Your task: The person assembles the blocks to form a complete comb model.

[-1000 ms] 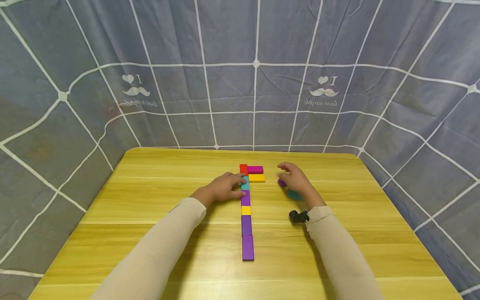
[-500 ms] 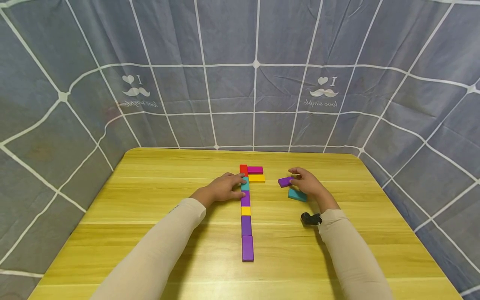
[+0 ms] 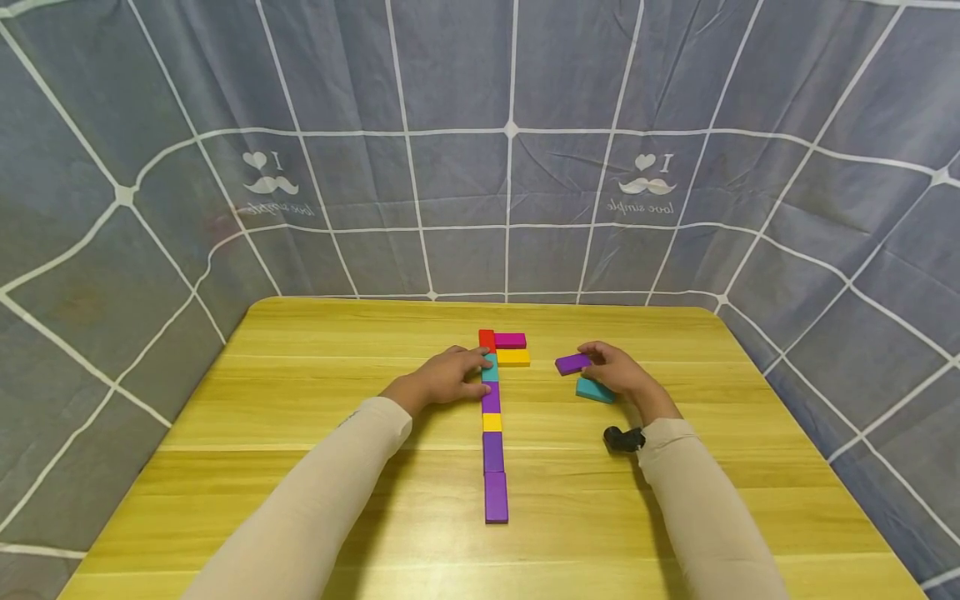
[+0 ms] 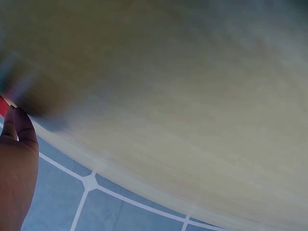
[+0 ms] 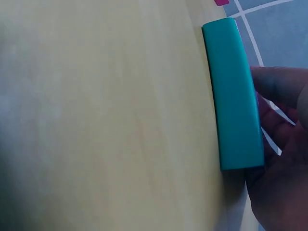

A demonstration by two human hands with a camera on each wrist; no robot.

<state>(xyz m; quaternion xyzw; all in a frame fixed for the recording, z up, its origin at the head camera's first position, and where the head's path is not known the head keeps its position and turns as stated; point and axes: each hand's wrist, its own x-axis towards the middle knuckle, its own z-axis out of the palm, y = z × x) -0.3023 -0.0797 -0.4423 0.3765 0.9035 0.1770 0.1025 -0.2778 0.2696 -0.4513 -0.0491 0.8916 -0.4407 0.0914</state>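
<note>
A straight row of flat blocks runs away from me: a red block [image 3: 487, 340] at the far end, then a teal one [image 3: 490, 369], a purple one [image 3: 491, 402], a small yellow one [image 3: 492, 422] and two more purple ones nearest me. My left hand [image 3: 446, 375] rests its fingertips and thumb on the row's far part. To the right, my right hand [image 3: 621, 373] pinches the right end of a loose purple block [image 3: 572, 364], thumb and fingers at its sides. A loose teal block [image 3: 595, 390] lies just in front and fills part of the right wrist view.
A magenta block [image 3: 510, 340] and a longer yellow block [image 3: 513, 358] stick out rightward from the row's far end, side by side. Everything lies on a wooden table [image 3: 300, 500]. Beyond its back edge hangs a grey curtain [image 3: 457, 175] with white lines.
My right hand has shifted right, uncovering the loose teal and purple blocks, and has taken the purple block's right end. My left hand stays where it was on the row.
</note>
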